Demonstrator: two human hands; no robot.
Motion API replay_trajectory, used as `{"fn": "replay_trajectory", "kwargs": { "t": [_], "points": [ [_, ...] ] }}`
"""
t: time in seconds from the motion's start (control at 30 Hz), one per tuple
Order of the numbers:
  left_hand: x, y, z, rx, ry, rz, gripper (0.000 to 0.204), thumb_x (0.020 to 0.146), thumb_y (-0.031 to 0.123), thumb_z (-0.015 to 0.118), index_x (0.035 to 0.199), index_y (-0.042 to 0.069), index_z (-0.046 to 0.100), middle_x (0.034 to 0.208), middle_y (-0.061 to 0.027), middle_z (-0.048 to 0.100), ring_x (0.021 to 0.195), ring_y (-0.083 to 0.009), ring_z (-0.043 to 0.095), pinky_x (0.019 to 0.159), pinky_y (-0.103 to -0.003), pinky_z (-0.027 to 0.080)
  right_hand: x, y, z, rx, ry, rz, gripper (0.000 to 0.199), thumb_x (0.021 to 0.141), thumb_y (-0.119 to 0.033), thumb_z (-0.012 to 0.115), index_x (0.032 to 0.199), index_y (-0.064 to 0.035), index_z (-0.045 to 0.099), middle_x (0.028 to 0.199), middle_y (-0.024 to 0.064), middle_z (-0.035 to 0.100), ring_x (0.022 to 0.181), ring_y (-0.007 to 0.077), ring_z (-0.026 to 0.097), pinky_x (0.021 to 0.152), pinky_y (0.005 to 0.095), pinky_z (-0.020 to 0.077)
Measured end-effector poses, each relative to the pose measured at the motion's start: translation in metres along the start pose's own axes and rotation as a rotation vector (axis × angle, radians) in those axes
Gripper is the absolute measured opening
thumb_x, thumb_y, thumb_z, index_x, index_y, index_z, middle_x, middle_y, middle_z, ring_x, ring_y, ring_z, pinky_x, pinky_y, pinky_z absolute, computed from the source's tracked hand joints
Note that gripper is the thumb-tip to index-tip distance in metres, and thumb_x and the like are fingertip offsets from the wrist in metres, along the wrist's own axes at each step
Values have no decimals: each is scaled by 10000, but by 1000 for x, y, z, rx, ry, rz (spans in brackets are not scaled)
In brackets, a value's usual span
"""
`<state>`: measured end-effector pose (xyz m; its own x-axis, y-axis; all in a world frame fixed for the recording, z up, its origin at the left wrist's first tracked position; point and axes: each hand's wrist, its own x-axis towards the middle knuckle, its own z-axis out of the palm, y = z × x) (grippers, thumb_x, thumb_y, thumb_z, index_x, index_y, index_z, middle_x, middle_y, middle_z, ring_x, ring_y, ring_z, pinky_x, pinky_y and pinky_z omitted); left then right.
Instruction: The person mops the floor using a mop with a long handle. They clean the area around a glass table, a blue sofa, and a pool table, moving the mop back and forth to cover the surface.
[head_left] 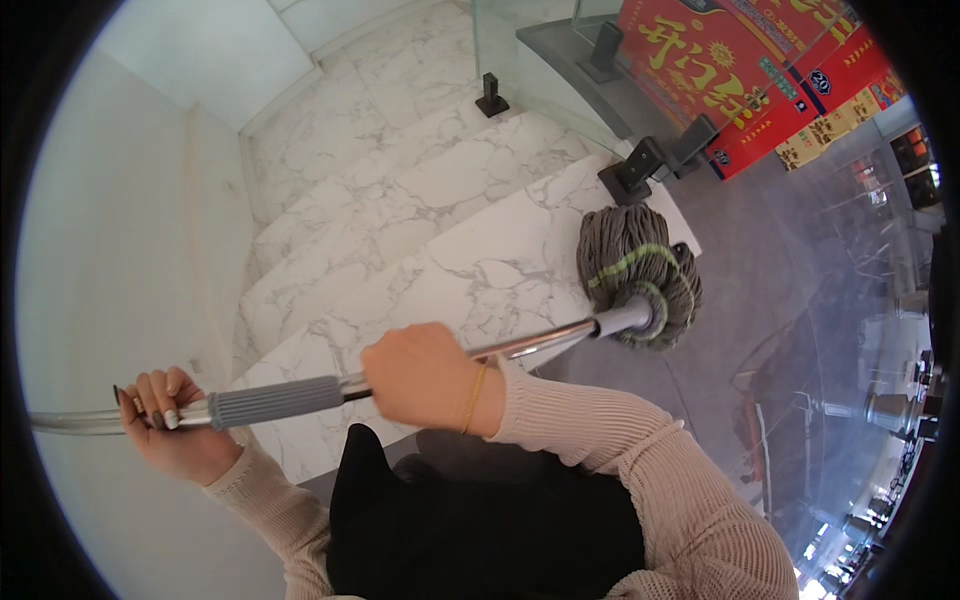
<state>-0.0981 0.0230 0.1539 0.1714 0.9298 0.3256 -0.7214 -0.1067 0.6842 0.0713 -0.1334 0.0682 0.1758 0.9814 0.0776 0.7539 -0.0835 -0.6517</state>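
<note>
Both hands (425, 375) wrapped around mop pole (535, 342) | mop head (622, 245) at marble step's (490, 265) end | best pressed evenly, drawn along slowly

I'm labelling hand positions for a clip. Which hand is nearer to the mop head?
Right. The right hand holds the metal pole between the gray ribbed section and the mop head; the left hand holds it beyond that section, farther from the mop head.

It looks like a shop or similar commercial interior; marbled steps (440, 235) meet glass panels (512, 55); large red printed boxes (690, 65) stand beyond.
</note>
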Motion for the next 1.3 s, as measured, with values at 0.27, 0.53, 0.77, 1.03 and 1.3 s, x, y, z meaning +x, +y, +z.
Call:
{"fn": "replay_trajectory", "kwargs": {
  "t": [0.27,0.53,0.77,1.03,1.3],
  "points": [
    [-43,-71,35,-106,-446,-230,303,940,242,444,663,133,387,659,1,379,597,-130,423,730,-374,409,-35,98,-37,-232,505,122,140,591,-82,643,697,-120,560,525,48,529,481,261,538,471,351,405],
    [-90,-132,19,172,-669,-458,308,902,278,554,688,56,539,901,-142,546,879,-284,570,871,-456,429,-81,172,-42,-370,706,99,177,619,-2,649,766,-82,592,622,56,547,594,261,537,610,358,406],
    [-155,-183,3,252,-807,-841,92,893,130,578,934,48,586,1221,-189,507,1108,-254,516,961,-397,423,-122,197,-21,-587,881,467,352,694,-63,701,1024,-96,581,926,49,542,964,253,521,973,544,282],
    [-129,-189,-13,141,-634,-751,151,893,168,544,874,27,595,1208,-186,549,1154,-314,496,1016,-436,344,-106,196,-16,-405,698,316,385,687,-45,693,1054,-97,589,919,56,533,969,263,521,1016,553,264],
    [-51,-116,-14,299,-811,-267,355,873,399,574,676,106,538,786,-61,450,969,-281,458,973,-484,337,-80,125,-35,-108,560,37,586,673,3,658,1231,-93,511,1150,87,504,1028,240,516,1048,515,226]
  ]
}}
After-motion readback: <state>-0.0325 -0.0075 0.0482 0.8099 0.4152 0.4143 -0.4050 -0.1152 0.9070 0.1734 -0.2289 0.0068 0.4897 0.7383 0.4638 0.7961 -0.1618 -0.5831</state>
